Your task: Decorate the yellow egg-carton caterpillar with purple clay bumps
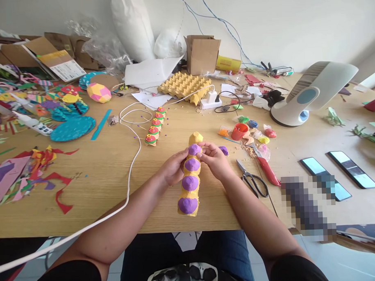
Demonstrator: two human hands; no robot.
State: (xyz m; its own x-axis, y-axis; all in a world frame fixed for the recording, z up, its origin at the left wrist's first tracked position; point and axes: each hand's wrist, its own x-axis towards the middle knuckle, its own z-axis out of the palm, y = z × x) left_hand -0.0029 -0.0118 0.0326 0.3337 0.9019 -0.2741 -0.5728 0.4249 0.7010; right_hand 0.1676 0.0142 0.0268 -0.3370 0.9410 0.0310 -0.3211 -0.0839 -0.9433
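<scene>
A yellow egg-carton strip (191, 178) lies lengthwise on the wooden table (114, 167), its bumps capped with purple clay. My left hand (173, 167) grips its left side, fingers curled around it. My right hand (214, 158) pinches and presses the purple clay on the second bump from the far end. A small lump of purple clay (224, 150) sits just right of my right hand.
Scissors (252, 177) and a red-handled cutter (267, 168) lie to the right. Clay lumps and an orange cup (239, 131) sit behind. A decorated carton strip (155, 126), white cable (131, 167), egg tray (184, 85), fan (309, 93), two phones (351, 169) and paper scraps (37, 166) surround.
</scene>
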